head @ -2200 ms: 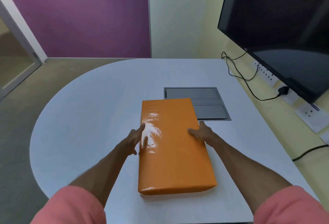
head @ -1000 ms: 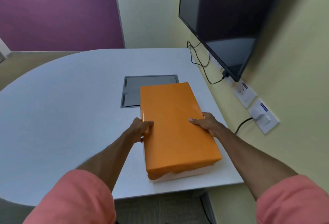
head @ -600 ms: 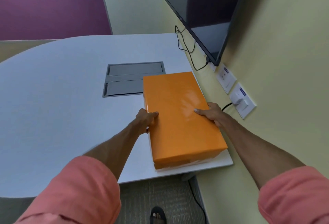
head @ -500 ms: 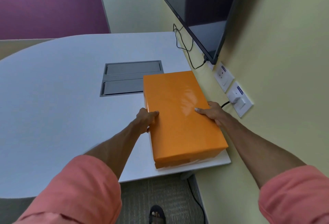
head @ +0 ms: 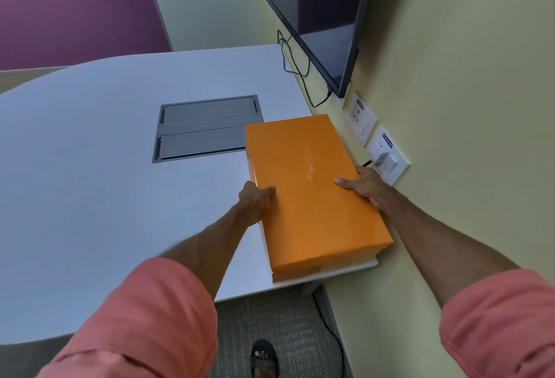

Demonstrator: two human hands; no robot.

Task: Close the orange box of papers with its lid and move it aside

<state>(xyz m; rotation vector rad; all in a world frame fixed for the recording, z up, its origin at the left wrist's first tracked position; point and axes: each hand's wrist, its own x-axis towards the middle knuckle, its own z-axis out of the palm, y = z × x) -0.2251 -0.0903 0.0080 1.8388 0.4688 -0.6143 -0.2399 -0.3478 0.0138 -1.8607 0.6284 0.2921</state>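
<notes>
Your left hand [head: 256, 199] and right hand [head: 365, 186] clamp the long sides of the lidded orange box [head: 312, 188], which sits at the desk [head: 90, 167] corner, right of centre in the frame, so pushing further right could tip it off the edge.

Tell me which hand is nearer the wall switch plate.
Right. The right hand grips the orange box's wall-side edge, just below the switch plate. The left hand grips the opposite edge, the box between.
</notes>
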